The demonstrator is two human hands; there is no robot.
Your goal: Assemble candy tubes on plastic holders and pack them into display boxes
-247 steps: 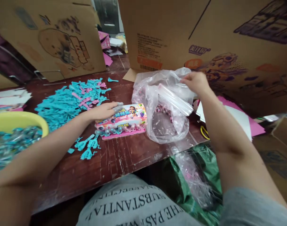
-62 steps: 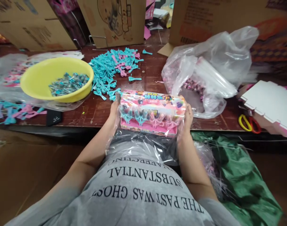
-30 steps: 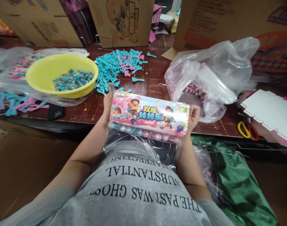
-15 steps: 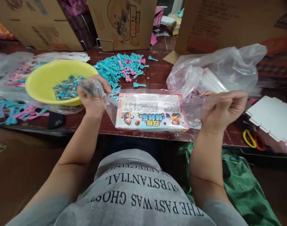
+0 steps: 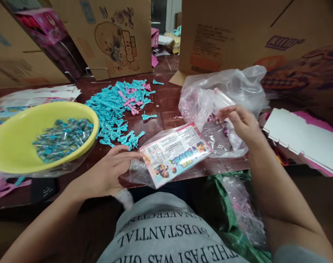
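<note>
Head view: printed box (image 5: pixel 178 155) lies between the left (image 5: pixel 108 173) and right (image 5: pixel 239 120) hands' parted fingers.

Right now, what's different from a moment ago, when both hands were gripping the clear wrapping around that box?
The left hand and right hand have loosened their grip; the right has moved over by the plastic bag. The box has turned, its right end swinging away from the wearer. The yellow basin and blue pile stayed put.
</note>
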